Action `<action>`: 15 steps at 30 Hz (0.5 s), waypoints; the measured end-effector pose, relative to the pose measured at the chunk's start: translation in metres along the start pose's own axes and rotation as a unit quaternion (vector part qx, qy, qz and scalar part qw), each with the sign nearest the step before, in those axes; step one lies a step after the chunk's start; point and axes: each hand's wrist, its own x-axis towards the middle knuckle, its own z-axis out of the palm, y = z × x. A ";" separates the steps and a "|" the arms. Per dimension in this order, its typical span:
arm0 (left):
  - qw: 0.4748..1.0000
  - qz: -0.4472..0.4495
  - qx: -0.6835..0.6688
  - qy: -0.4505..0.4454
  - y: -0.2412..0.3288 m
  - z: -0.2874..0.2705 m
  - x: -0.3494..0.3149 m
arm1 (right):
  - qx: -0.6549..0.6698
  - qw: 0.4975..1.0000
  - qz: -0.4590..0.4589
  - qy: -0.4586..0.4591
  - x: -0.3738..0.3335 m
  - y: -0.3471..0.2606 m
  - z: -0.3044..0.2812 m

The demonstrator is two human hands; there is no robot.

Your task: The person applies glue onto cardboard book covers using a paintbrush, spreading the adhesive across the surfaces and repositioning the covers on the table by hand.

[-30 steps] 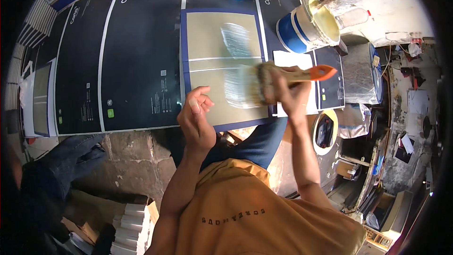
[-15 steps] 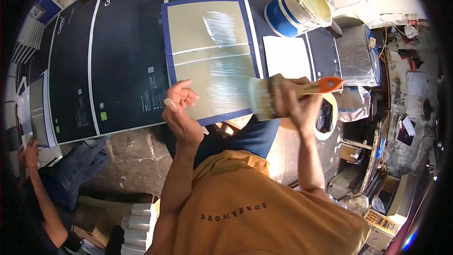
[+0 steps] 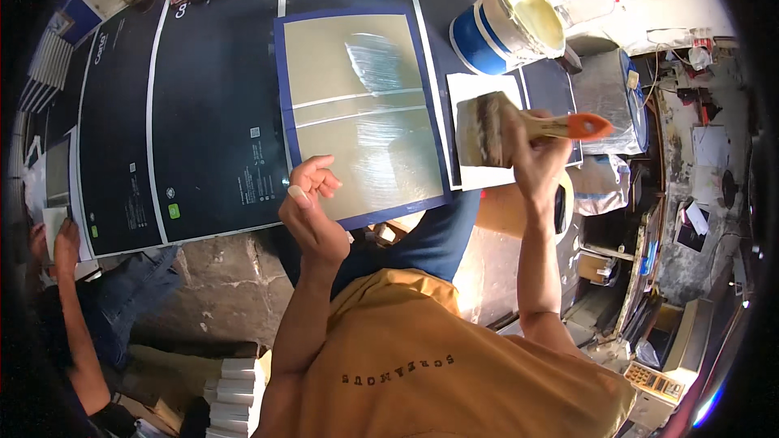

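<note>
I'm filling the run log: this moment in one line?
right hand: holds brush over white sheet | left hand: loosely curled near tan panel | panel: glossy streaks

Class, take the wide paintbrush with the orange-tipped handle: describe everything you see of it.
The wide, flat paintbrush has a pale, wood-like handle ending in an orange tip, a dark, streaked middle band, and pale, slightly blurred bristles. It points sideways, bristles to the left and handle to the right, over the white rectangular sheet. The grip of the bare right hand closes around it near the band; whether the bristles touch the sheet cannot be told.
</note>
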 end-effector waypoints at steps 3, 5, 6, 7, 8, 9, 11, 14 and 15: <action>1.000 0.003 0.014 -0.004 0.002 -0.001 0.000 | 0.133 0.991 -0.013 -0.030 0.002 -0.028 0.017; 0.997 -0.011 0.073 0.000 0.005 0.000 0.002 | 0.155 0.977 -0.010 -0.144 -0.005 -0.035 0.051; 0.997 -0.011 0.074 0.000 0.006 0.000 0.003 | 0.154 0.967 -0.087 -0.185 -0.002 -0.039 0.067; 0.997 -0.011 0.076 -0.006 0.007 0.000 0.003 | 0.090 0.960 -0.170 -0.202 0.006 -0.030 0.084; 0.997 -0.011 0.078 -0.009 0.008 0.000 0.003 | 0.131 0.918 -0.285 -0.240 0.037 0.002 0.098; 0.996 -0.015 0.082 -0.004 0.007 -0.002 0.003 | 0.143 0.949 -0.193 -0.205 0.055 0.006 0.100; 0.998 -0.018 0.055 -0.014 0.007 -0.002 0.002 | 0.039 0.965 -0.236 -0.104 0.122 0.027 0.097; 0.998 -0.021 0.064 -0.008 0.003 -0.002 0.001 | 0.050 0.976 -0.200 -0.077 0.156 -0.003 0.097; 0.997 -0.020 0.069 -0.003 0.002 -0.002 0.001 | 0.076 0.976 -0.184 -0.090 0.148 -0.020 0.102</action>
